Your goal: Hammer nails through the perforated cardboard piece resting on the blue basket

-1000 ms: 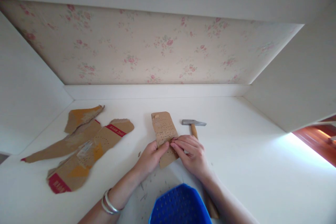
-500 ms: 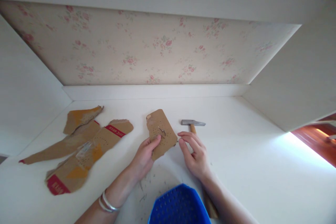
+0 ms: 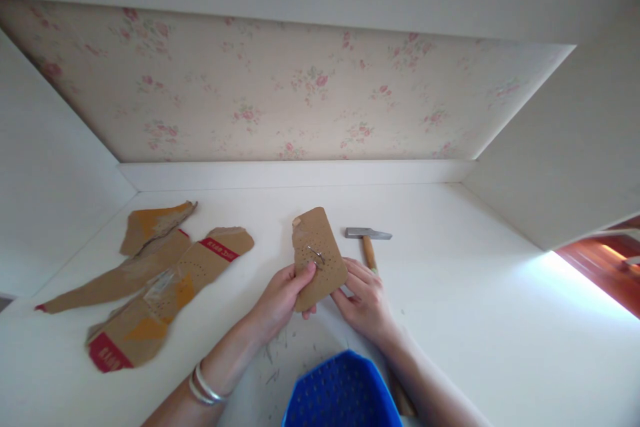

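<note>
My left hand (image 3: 283,297) grips a small piece of brown cardboard (image 3: 325,287), its thumb on the front face and its other fingers behind. Many small holes dot the cardboard, and a few thin nails (image 3: 316,255) lie or stick at its middle, near my thumb. My right hand (image 3: 367,300) is closed at the lower right edge of the same cardboard; its fingertips are partly hidden behind it. A hammer (image 3: 369,234) with a wooden handle lies just beyond my right hand, the handle partly under that forearm.
At the left lie torn cardboard pieces (image 3: 185,260) with red print and orange patches. A blue plastic basket (image 3: 345,380) with a dotted inside stands at the near edge. Dark scratches or bits mark the white surface (image 3: 273,353). White panels and a floral wall (image 3: 300,113) enclose the space.
The cardboard piece has shifted right and turned slightly, carried by my left hand. My right hand has moved from beside the cardboard to its edge, with fingertips going behind it.
</note>
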`<state>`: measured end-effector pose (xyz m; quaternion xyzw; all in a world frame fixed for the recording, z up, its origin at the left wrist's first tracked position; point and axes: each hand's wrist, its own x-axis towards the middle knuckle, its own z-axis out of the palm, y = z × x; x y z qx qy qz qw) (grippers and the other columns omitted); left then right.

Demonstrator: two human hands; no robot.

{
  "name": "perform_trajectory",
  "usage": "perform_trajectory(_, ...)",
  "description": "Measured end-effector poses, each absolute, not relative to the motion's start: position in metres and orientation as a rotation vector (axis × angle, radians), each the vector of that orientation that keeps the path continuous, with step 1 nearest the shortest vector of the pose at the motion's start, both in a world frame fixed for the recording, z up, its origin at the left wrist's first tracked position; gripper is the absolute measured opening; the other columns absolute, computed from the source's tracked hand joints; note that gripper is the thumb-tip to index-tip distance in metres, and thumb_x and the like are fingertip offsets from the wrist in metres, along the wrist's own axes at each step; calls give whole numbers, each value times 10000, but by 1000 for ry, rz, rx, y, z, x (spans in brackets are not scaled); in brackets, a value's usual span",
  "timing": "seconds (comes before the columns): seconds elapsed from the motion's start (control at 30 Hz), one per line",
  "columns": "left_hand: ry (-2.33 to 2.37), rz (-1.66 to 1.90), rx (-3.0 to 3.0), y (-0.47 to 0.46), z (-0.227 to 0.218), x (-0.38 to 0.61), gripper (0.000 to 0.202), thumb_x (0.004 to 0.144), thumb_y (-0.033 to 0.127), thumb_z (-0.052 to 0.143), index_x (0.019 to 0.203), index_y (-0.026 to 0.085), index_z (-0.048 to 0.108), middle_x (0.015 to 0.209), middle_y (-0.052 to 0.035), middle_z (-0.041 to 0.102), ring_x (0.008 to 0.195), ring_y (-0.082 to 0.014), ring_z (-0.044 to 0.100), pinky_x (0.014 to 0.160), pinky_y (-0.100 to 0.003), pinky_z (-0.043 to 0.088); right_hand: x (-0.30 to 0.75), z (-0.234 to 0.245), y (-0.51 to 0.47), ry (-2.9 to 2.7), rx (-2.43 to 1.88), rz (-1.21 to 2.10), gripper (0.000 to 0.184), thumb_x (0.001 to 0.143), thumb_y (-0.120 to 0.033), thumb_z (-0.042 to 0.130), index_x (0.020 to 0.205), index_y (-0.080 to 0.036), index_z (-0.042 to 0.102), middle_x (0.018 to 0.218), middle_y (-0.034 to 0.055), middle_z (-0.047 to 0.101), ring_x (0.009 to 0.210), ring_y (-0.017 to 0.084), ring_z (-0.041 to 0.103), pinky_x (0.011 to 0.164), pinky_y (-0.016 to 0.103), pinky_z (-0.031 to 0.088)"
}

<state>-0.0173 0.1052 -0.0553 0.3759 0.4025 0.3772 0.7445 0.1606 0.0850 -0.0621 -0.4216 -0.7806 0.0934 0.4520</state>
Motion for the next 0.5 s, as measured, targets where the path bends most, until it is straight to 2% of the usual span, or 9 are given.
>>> perform_trajectory(0.27, 844, 750, 892, 105, -60, -20, 449, 845, 568, 662, 845, 119, 674, 523, -16, 613, 403, -114, 539, 378, -193, 378, 162, -65, 85, -1888, -1076, 185, 150, 873, -110, 582, 823, -229, 660, 814, 76, 749, 801, 229, 702, 720, 363, 562)
perform_trajectory(0.5, 847, 792, 860, 106, -59, -20, 439, 834, 565, 675, 882, 129, 684, 622, -21, 635, 458, -114, 546, 412, -207, 397, 160, -62, 86, -1895, -1109, 198, 201, 862, -138, 606, 685, -229, 631, 671, 39, 691, 680, 202, 664, 633, 323, 524)
